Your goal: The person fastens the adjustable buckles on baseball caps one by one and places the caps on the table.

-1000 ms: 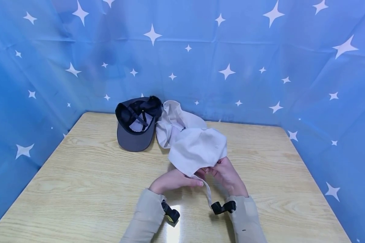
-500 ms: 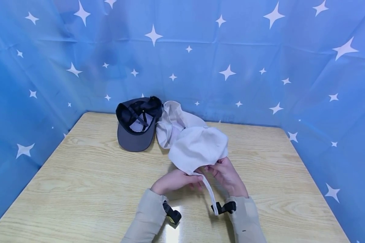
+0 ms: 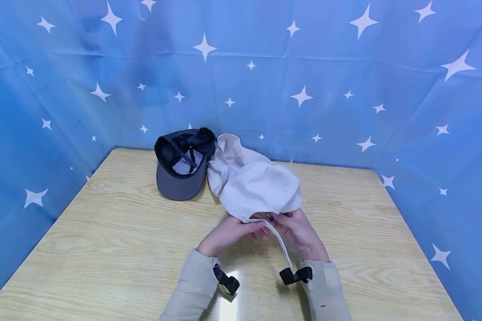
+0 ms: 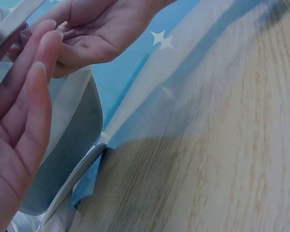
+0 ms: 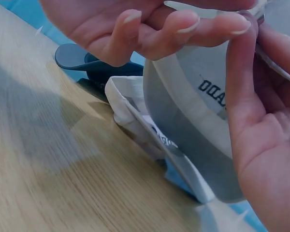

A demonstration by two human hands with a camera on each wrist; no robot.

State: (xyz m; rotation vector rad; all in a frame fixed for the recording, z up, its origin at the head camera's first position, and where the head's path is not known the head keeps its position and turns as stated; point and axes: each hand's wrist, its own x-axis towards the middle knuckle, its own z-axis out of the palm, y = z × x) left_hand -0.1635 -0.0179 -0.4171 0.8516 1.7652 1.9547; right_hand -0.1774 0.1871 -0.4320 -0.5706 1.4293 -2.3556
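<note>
A white baseball cap (image 3: 261,187) is held up over the table, crown toward the head camera and back opening toward me. My left hand (image 3: 229,234) pinches the edge of that opening near the base of the cap's strap (image 3: 279,240), whose long loose end hangs down between the wrists. Opposite it, my right hand (image 3: 300,232) grips the other side of the opening, thumb on top. Both hands' fingertips meet closely in the right wrist view, where dark lettering (image 5: 212,94) shows inside the cap. Some fingers are hidden under the cap.
Behind the held cap, a second white cap (image 3: 243,154) lies on the wooden table (image 3: 124,236), partly covered in view. Left of it rests a dark grey cap (image 3: 180,187), its hollow side up. A blue star-patterned cloth (image 3: 261,76) hangs around the table's back and sides.
The held cap's crown has tilted and the opening edge has risen slightly. The strap's free end, first curved by the left thumb, swung out and hangs toward the right wrist. The other caps stay put.
</note>
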